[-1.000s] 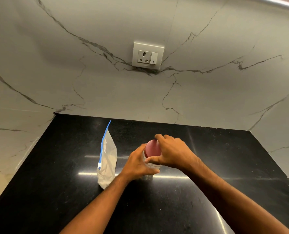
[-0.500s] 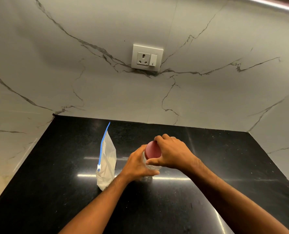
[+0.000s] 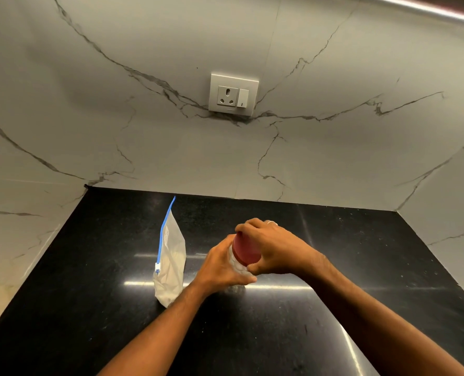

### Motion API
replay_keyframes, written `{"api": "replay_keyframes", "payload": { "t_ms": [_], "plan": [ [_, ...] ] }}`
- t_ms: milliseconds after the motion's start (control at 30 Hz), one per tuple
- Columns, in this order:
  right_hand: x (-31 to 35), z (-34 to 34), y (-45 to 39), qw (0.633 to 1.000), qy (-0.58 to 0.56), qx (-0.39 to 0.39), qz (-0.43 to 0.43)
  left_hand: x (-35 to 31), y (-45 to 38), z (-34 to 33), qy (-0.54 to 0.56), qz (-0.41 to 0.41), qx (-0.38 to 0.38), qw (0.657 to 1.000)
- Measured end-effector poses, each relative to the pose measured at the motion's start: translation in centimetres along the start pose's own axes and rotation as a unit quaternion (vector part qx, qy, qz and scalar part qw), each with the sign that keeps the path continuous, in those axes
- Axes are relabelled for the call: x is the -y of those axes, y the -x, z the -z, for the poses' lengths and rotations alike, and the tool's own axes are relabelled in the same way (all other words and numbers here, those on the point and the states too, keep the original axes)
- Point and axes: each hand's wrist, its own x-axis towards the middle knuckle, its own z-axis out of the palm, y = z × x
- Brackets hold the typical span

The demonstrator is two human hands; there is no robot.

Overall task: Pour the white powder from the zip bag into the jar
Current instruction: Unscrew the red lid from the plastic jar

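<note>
Nothing poured yet: your left hand grips the jar, your right hand clasps its red lid, zip bag upright, sealed.

Both bare forearms reach forward from the near edge of the black polished stone counter and meet near its middle. The left hand wraps round the side of the clear plastic jar, thumb laid across its near face. The right hand arches over the jar's round red lid, fingers curled over the far rim and thumb pressed on the near rim; a pale ring shows on one finger.
</note>
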Motion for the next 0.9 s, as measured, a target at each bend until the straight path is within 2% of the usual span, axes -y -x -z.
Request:
{"api": "replay_keyframes", "payload": {
  "t_ms": [100, 167, 300, 400, 533, 633, 700, 800, 900],
  "plan": [
    [-0.3, 0.4, 0.3, 0.998, -0.013, 0.011, 0.063, 0.0, 0.3, -0.1, 0.016, 0.0, -0.006, 1.0],
    [-0.4, 0.4, 0.3, 0.996, -0.021, -0.01, 0.087, -0.1, 0.5, -0.2, 0.018, -0.006, -0.011, 1.0],
    [-1.2, 0.7, 0.3, 0.986, -0.105, -0.121, 0.05, -0.1, 0.6, 0.1, 0.019, -0.02, -0.022, 0.999],
    [-2.1, 0.5, 0.5, 0.949, -0.206, -0.237, 0.001, 0.0, 0.9, 0.2, 0.014, -0.009, -0.044, 0.999],
    [-3.6, -2.4, 0.5, 0.876, -0.316, -0.35, -0.099, 0.5, 1.6, 0.4, 0.029, 0.029, -0.08, 0.996],
    [-4.5, -6.4, 0.6, 0.828, -0.383, -0.372, -0.17, 1.3, 2.1, 0.2, 0.035, 0.058, -0.103, 0.992],
    [-4.7, -9.5, 0.8, 0.815, -0.397, -0.372, -0.198, 1.8, 2.3, 0.0, 0.024, 0.069, -0.101, 0.992],
    [-4.4, -13.6, 0.7, 0.814, -0.38, -0.377, -0.225, 2.4, 2.6, -0.2, 0.015, 0.076, -0.094, 0.992],
    [-4.1, -16.1, 0.8, 0.828, -0.355, -0.358, -0.245, 2.8, 2.9, -0.4, 0.017, 0.082, -0.097, 0.992]
  ]
}}
